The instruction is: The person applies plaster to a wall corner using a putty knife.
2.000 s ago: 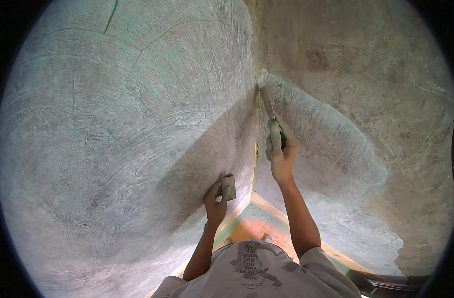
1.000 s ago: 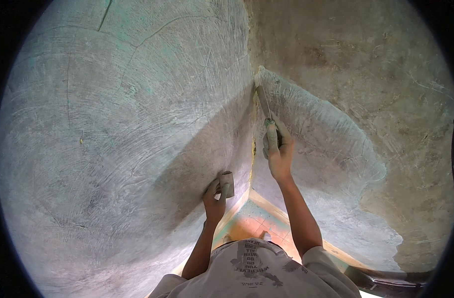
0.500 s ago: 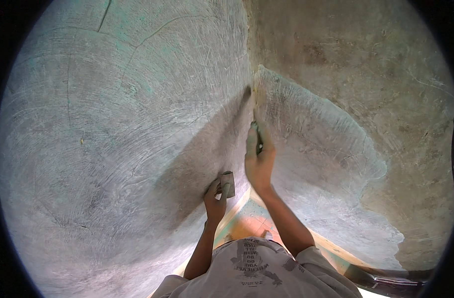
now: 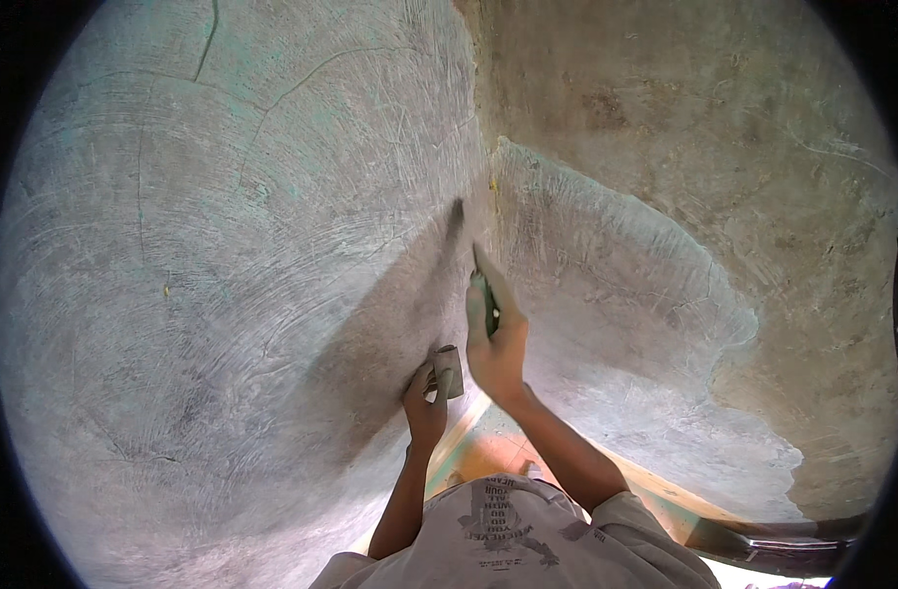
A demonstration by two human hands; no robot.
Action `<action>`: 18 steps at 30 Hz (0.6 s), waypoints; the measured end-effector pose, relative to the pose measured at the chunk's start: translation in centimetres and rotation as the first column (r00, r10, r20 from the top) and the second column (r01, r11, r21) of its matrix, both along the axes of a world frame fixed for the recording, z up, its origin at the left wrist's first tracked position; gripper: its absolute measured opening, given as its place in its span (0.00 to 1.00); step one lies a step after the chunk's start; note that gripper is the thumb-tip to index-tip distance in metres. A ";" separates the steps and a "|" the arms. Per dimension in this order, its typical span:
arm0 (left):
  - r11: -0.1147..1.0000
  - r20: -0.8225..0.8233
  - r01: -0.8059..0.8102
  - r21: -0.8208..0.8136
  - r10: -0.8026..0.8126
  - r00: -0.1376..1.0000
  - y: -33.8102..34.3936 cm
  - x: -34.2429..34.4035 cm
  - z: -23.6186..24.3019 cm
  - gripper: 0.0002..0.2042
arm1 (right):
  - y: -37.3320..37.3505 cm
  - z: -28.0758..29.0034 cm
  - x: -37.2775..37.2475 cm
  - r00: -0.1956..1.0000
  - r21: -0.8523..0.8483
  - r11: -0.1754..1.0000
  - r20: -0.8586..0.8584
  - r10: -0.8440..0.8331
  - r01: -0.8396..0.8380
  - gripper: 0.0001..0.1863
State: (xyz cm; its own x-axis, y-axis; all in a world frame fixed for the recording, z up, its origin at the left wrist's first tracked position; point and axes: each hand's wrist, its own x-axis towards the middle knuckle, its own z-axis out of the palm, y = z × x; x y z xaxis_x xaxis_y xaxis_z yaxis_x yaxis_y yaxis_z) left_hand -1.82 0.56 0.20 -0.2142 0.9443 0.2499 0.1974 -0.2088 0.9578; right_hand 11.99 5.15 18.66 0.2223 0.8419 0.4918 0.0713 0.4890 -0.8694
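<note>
I face an inside corner where two plastered walls meet. My right hand (image 4: 496, 344) grips a putty knife (image 4: 484, 285) by its handle, blade pointing up along the corner seam (image 4: 490, 187). My left hand (image 4: 425, 401) is lower and to the left, shut on a small grey scraper-like tool (image 4: 448, 371) close to the left wall (image 4: 223, 294). The left wall is covered in pale grey plaster with curved trowel marks. The right wall (image 4: 606, 314) carries a grey plaster patch with a ragged edge; above it is bare brownish surface (image 4: 714, 128).
An orange floor strip (image 4: 488, 452) with a light skirting line shows between my arms. A dark object (image 4: 783, 545) lies at the lower right by the wall base. Thin cracks (image 4: 213, 39) run across the upper left wall.
My right hand moved down and left from the right wall's plaster to the corner seam, turning the blade upright. My left hand stayed almost still with its tool.
</note>
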 end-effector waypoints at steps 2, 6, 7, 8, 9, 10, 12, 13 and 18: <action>1.000 -0.001 0.008 -0.003 -0.008 1.000 -0.3 0.4 0.3 0.15 | 2.1 2.2 2.0 0.999 -0.061 0.998 -0.043 0.000 -0.002 0.23; 1.000 -0.015 0.015 0.016 -0.015 1.000 -0.1 0.4 0.7 0.14 | 2.2 2.3 1.9 0.998 0.058 0.997 -0.002 -0.056 0.056 0.24; 1.000 -0.002 0.022 0.009 -0.022 1.000 -0.3 0.2 0.6 0.14 | 1.7 1.4 1.3 1.000 -0.010 1.000 -0.006 -0.015 0.015 0.24; 1.000 0.000 0.019 0.009 -0.019 1.000 -0.3 0.2 0.5 0.14 | 1.0 0.6 0.8 1.000 -0.009 1.000 -0.004 -0.012 0.012 0.24; 1.000 0.021 0.029 0.005 -0.029 0.999 -0.3 0.1 0.6 0.14 | 0.4 0.4 0.3 0.999 0.053 0.999 0.035 -0.008 0.006 0.24; 0.999 0.042 0.038 0.001 -0.038 0.998 -0.2 0.1 0.6 0.14 | 0.1 0.4 0.0 0.997 0.113 0.994 0.074 -0.006 -0.003 0.24; 1.000 0.012 0.015 -0.013 -0.015 1.000 -0.2 -0.2 0.4 0.14 | 1.1 1.4 0.2 0.997 0.114 0.993 0.082 -0.004 -0.006 0.23; 1.000 -0.011 0.018 -0.025 -0.019 1.000 -0.1 0.2 0.5 0.14 | 2.2 3.1 1.0 0.996 0.141 0.989 0.069 -0.053 0.043 0.23; 0.998 0.029 0.048 -0.027 -0.048 0.998 -0.3 0.1 0.7 0.14 | 2.6 4.2 0.8 0.988 0.142 0.981 0.059 -0.140 0.131 0.23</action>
